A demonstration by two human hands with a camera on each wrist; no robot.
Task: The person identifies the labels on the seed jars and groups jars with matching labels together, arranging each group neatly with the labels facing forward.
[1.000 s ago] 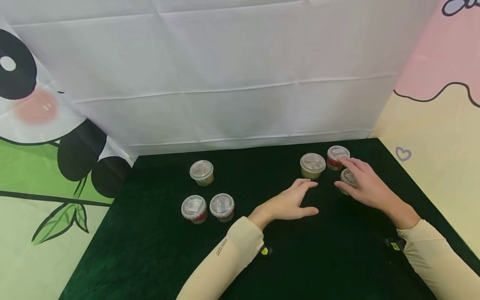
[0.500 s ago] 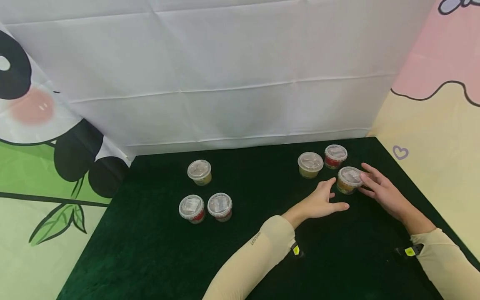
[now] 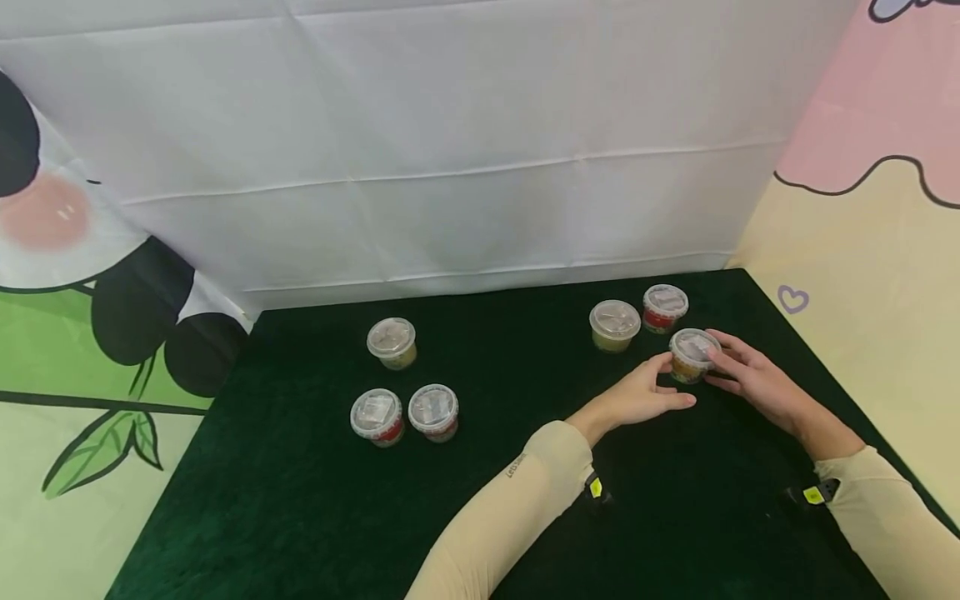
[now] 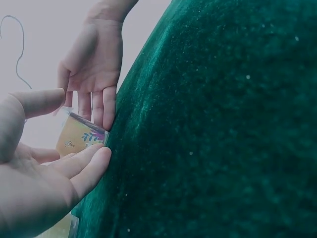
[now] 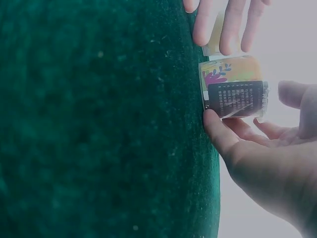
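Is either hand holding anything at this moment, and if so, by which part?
Both hands meet at the yellow-labelled cup standing on the green cloth: right hand fingers touch its side wall, left hand fingers reach its opposite side. A firm grip cannot be told.

Place: a staged recording set, not a real home or shop.
Backdrop: creased white cloth [image 3: 465,150] hung as wall.
Sides: cartoon panda print [image 3: 82,275] and pastel heart panel [image 3: 862,275].
Surface: dark green velvet table [image 3: 300,500].
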